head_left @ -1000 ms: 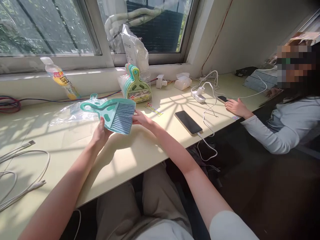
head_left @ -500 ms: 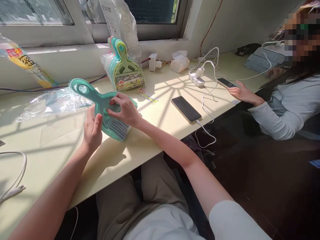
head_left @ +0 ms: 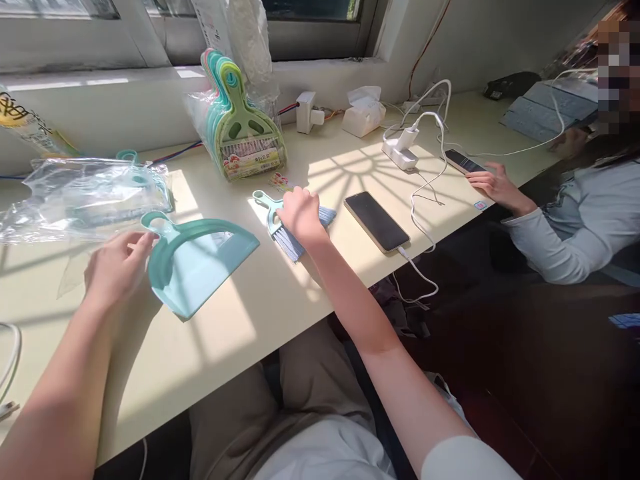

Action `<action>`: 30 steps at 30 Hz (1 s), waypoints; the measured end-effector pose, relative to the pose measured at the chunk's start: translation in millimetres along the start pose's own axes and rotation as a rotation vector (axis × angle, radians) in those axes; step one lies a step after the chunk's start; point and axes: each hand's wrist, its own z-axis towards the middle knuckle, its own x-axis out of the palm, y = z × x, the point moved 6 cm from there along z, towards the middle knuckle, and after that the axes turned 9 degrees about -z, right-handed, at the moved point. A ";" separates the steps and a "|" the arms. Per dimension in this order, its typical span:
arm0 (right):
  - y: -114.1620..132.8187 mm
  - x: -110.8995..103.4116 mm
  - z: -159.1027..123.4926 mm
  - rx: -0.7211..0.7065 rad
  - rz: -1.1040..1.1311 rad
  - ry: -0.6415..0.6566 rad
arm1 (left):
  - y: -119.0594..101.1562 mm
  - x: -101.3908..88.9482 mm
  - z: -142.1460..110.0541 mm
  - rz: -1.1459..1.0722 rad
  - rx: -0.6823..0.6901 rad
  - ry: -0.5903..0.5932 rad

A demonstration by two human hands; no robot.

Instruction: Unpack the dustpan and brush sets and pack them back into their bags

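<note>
A teal dustpan (head_left: 200,267) shows its pan face up at the table's left middle, its handle toward the window. Beside the neck of its handle is my left hand (head_left: 114,267), fingers curled and fingertips pinching its left edge. My right hand (head_left: 303,215) is closed over the body of a small hand brush (head_left: 289,245), apart from the dustpan. The brush's blue-grey bristles point toward me and its light green handle sticks out to the left. My fingers hide the brush's middle.
Several bagged dustpan sets (head_left: 250,143) stand by the window. A clear plastic bag (head_left: 90,193) lies at the left. A charging phone (head_left: 377,221), a power strip (head_left: 400,155) and a tissue pack (head_left: 364,113) are to the right. Another person's hand (head_left: 500,190) touches a phone.
The brush has come off the dustpan and moved right in my right hand. My left hand has moved left and down, and the dustpan now shows its open pan face.
</note>
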 end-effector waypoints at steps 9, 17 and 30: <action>-4.5 2.7 7.5 -0.011 -0.080 0.054 | -20.3 6.6 -7.8 0.207 -0.143 0.124; 57.9 -14.3 -17.6 -0.415 0.080 0.238 | -70.1 46.5 -34.3 -0.031 0.062 0.336; 85.0 31.6 -40.5 -0.579 -0.048 0.234 | -70.8 35.1 -27.1 0.075 0.530 0.105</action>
